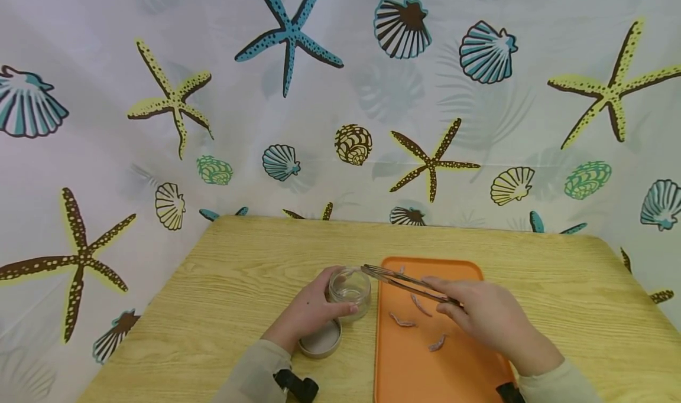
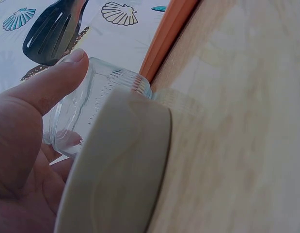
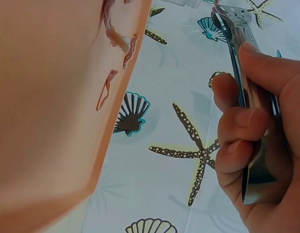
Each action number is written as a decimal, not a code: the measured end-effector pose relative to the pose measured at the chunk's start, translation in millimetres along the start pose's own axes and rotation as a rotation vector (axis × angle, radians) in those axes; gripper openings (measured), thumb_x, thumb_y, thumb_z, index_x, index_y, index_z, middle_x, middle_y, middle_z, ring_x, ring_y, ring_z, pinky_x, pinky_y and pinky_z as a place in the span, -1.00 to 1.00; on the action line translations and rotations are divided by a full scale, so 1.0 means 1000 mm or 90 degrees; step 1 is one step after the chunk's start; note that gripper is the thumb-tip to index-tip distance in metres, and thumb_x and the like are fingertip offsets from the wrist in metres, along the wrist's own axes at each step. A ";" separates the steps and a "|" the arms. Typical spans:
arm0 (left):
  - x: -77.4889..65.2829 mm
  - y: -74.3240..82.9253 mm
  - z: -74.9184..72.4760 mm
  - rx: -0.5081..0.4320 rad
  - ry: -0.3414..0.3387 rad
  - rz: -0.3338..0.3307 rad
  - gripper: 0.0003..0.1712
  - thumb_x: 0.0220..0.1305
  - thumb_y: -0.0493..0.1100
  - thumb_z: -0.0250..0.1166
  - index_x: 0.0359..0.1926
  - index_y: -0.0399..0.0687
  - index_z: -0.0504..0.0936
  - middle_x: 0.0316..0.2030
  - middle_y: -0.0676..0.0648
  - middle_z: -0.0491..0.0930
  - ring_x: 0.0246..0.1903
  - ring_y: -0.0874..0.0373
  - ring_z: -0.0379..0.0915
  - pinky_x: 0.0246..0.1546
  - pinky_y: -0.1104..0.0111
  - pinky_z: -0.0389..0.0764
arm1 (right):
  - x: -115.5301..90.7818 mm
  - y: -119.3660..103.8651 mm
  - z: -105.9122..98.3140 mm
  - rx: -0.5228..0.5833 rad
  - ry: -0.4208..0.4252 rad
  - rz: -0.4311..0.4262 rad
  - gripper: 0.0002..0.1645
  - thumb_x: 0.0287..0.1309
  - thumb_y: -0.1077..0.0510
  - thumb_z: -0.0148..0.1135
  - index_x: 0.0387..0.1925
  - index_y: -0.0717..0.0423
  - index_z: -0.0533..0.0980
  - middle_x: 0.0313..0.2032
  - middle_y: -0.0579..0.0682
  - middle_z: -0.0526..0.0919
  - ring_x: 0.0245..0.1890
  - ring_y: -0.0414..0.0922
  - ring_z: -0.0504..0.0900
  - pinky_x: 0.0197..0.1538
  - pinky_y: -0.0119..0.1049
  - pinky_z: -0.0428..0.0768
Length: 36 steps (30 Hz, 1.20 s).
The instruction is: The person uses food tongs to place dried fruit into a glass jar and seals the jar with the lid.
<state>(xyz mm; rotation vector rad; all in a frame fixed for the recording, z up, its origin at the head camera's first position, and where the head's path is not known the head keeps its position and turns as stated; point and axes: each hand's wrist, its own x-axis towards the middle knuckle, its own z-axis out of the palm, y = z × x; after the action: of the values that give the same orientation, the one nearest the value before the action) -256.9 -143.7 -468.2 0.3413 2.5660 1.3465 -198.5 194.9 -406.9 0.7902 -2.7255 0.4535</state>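
Observation:
My left hand (image 1: 314,308) holds a clear glass jar (image 1: 357,299) upright, thumb on the near side and fingers round the far side. Beside the jar, partly under this hand, lies a pale round lid (image 1: 321,340), large in the left wrist view (image 2: 123,165). My right hand (image 1: 486,311) grips metal tongs (image 1: 399,278), their slotted tips over the jar's mouth. Whether the tips hold anything I cannot tell. Below the tongs, several thin, wrinkled pinkish-brown strips (image 1: 402,320) lie on an orange tray (image 1: 425,373).
The tray stands just right of the jar on a wood-grain table (image 1: 239,261). A white curtain (image 1: 330,107) printed with starfish and shells hangs behind the table and at both sides.

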 end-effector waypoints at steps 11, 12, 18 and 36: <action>-0.001 0.001 0.000 -0.008 0.001 0.006 0.09 0.10 0.33 0.49 0.55 0.23 0.19 0.40 -0.09 0.36 0.32 -0.16 0.33 0.18 -0.15 0.38 | -0.001 -0.002 -0.001 0.029 -0.018 0.009 -0.38 0.24 -0.01 0.42 0.33 -0.33 0.53 -0.19 -0.31 0.74 -0.72 -0.41 0.20 -0.62 -0.40 0.24; -0.001 0.001 0.000 -0.008 0.002 0.005 0.09 0.10 0.33 0.49 0.55 0.23 0.19 0.40 -0.08 0.36 0.33 -0.15 0.32 0.19 -0.15 0.37 | -0.001 -0.002 -0.002 0.033 -0.020 0.012 -0.38 0.24 -0.01 0.42 0.33 -0.32 0.53 -0.19 -0.31 0.74 -0.72 -0.41 0.20 -0.62 -0.40 0.24; -0.001 0.000 0.000 -0.003 0.003 0.006 0.09 0.11 0.32 0.49 0.56 0.19 0.20 0.40 -0.11 0.36 0.32 -0.17 0.33 0.18 -0.16 0.38 | -0.002 0.000 -0.003 0.041 -0.036 0.025 -0.37 0.24 -0.01 0.42 0.34 -0.32 0.52 -0.18 -0.32 0.73 -0.70 -0.39 0.22 -0.61 -0.38 0.25; -0.001 0.001 -0.001 0.002 0.006 -0.003 0.07 0.10 0.32 0.49 0.54 0.25 0.21 0.39 -0.10 0.37 0.31 -0.14 0.33 0.17 -0.15 0.39 | -0.003 0.016 -0.006 0.043 -0.077 0.073 -0.37 0.28 -0.11 0.36 0.37 -0.36 0.49 -0.45 -0.42 0.56 -0.63 -0.33 0.31 -0.54 -0.32 0.32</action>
<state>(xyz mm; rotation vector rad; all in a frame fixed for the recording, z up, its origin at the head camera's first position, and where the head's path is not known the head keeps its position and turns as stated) -255.6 -143.9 -466.7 0.3289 2.5749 1.3464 -203.9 211.5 -405.9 0.7025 -2.8919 0.5419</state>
